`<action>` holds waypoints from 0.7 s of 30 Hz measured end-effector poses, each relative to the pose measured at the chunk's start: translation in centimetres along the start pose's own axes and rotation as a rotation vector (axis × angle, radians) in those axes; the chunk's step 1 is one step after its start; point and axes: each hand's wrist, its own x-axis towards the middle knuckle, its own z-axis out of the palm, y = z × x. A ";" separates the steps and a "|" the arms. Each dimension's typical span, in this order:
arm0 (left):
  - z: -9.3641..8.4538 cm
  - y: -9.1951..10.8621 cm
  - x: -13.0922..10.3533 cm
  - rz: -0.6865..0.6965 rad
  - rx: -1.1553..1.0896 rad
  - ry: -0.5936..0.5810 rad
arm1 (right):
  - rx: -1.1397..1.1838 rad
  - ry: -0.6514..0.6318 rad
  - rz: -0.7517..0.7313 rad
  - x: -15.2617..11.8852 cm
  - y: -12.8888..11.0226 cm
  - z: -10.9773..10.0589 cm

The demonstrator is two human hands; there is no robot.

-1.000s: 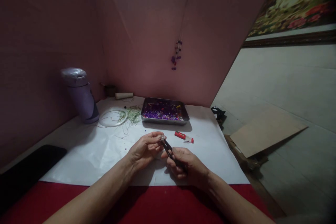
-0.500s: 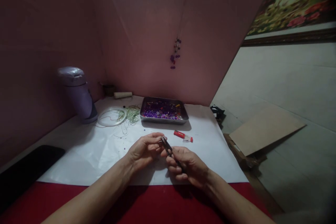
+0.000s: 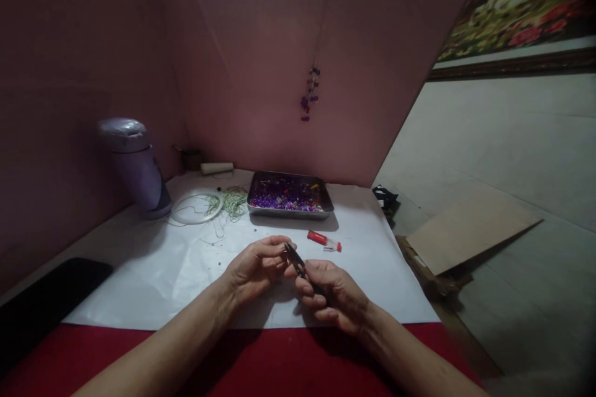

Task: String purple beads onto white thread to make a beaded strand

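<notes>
One dark tool [image 3: 295,261] fills the right hand [image 3: 331,290], near an illegibly marked lighter [image 3: 317,237].

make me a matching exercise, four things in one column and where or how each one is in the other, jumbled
1. slim dark hand tool
2. tall purple flask
3. dangling strand of purple beads
4. shallow dark rectangular tray

A. filled with mostly purple beads
B. in the right hand
C. against the pink panel
D. left of the round white ring

1-B, 2-D, 3-C, 4-A
</notes>
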 end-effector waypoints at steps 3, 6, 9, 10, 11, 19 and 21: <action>0.1 0.0 0.0 0.002 -0.005 -0.004 | -0.006 0.019 -0.016 0.0 0.1 0.0; 0.1 0.0 0.0 0.003 -0.004 -0.012 | -0.012 0.043 -0.030 0.1 0.3 0.0; 0.1 0.0 0.0 -0.004 -0.012 -0.012 | -0.014 0.067 -0.046 0.3 0.5 0.0; 0.1 0.0 0.0 -0.007 -0.016 -0.009 | -0.017 0.075 -0.052 0.3 0.6 0.0; 0.0 -0.1 0.0 -0.008 -0.018 -0.006 | -0.021 0.083 -0.058 0.3 0.7 0.0; -0.1 0.0 0.0 0.019 0.000 0.037 | -0.148 0.059 -0.198 0.2 0.6 -0.2; -0.1 0.2 0.0 0.029 0.015 0.084 | -0.221 0.134 -0.330 0.4 0.4 -0.6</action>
